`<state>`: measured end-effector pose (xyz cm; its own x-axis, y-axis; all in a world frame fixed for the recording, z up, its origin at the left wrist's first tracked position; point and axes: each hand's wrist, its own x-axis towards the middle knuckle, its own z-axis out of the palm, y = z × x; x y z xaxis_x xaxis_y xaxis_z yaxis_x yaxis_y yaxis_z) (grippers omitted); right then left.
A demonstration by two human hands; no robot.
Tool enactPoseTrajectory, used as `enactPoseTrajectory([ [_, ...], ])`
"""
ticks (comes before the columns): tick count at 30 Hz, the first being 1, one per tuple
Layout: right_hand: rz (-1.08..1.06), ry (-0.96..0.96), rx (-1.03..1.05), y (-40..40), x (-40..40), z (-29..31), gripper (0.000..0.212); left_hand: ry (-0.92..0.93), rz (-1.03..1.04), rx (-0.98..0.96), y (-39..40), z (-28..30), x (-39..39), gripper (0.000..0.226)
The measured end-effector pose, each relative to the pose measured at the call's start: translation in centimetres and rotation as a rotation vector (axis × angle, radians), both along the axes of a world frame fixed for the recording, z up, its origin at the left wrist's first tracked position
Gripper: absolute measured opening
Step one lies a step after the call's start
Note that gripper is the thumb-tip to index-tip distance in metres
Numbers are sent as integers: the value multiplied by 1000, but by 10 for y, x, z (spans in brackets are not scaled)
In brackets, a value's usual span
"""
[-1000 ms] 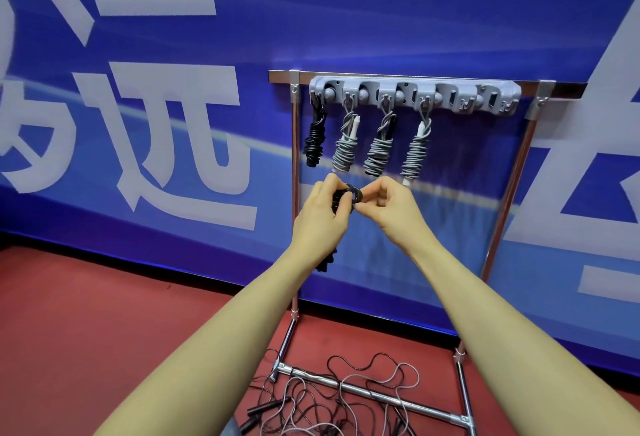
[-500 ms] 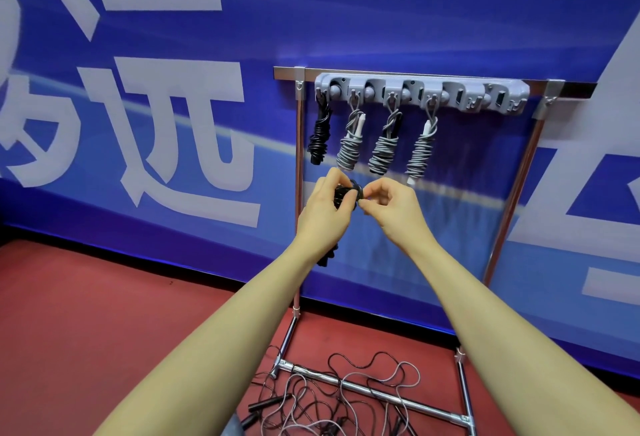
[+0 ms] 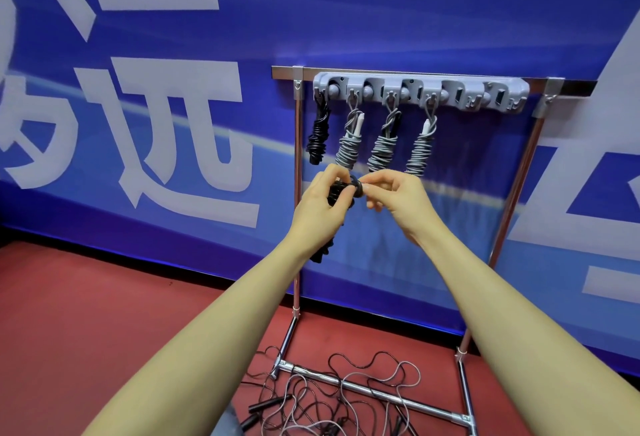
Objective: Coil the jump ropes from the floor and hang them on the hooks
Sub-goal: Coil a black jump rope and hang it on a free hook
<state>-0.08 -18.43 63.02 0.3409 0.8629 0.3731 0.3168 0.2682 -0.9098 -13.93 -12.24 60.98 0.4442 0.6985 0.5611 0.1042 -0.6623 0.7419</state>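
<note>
The black coiled rope (image 3: 337, 193) sits in my left hand (image 3: 320, 207), fingers wrapped round the bundle at chest height, its tail hanging below my wrist. My right hand (image 3: 398, 205) pinches the small loop (image 3: 356, 187) at the top of the coil between thumb and forefinger, the other fingers loosely curled. Both forearms reach forward, meeting just below the grey hook rail (image 3: 420, 90), where one black and three grey coils (image 3: 381, 148) hang. Loose ropes (image 3: 332, 397) lie tangled on the red floor (image 3: 86, 314).
</note>
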Motion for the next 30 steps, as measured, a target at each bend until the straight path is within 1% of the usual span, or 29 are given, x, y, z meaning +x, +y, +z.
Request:
enactPoseTrajectory([
  [2, 20, -21, -19, -1, 1, 1, 8, 3, -13, 6, 0, 0, -2, 19],
  [6, 22, -179, -58, -2, -2, 6, 10, -1, -26, -14, 2, -2, -4, 16],
  [10, -6, -324, -80, -1, -4, 9, 8, 19, -53, -28, 3, 1, -7, 17],
  [14, -38, -467, -64, 4, -5, 7, 7, 36, -90, -83, 3, -1, -14, 13],
  [15, -44, -515, -68, 6, -5, 6, 8, 65, -81, -87, 3, -3, -15, 17],
  [16, -49, -554, -77, 8, -5, 4, 10, 129, -47, -66, 4, -4, -17, 26],
  [18, -44, -573, -99, 10, -6, 1, 14, 362, 93, 44, 6, -6, -16, 51],
  [19, -42, -572, -106, 11, -8, 0, 15, 471, 180, 98, 7, -6, -13, 59],
  [20, -45, -580, -113, 12, -10, -1, 16, 542, 261, 133, 8, -5, -10, 60],
  [21, -49, -590, -119, 13, -14, -2, 17, 576, 330, 150, 7, -5, -6, 55],
  [23, -53, -589, -126, 14, -20, -2, 19, 566, 427, 158, 6, -8, 0, 39],
  [24, -55, -589, -130, 15, -21, -1, 19, 549, 451, 164, 7, -10, 2, 35],
  [27, -63, -612, -143, 13, -22, -1, 15, 585, 474, 195, 13, -11, 3, 37],
  [30, -72, -680, -144, 8, -22, -3, 13, 717, 475, 245, 21, -7, 1, 42],
])
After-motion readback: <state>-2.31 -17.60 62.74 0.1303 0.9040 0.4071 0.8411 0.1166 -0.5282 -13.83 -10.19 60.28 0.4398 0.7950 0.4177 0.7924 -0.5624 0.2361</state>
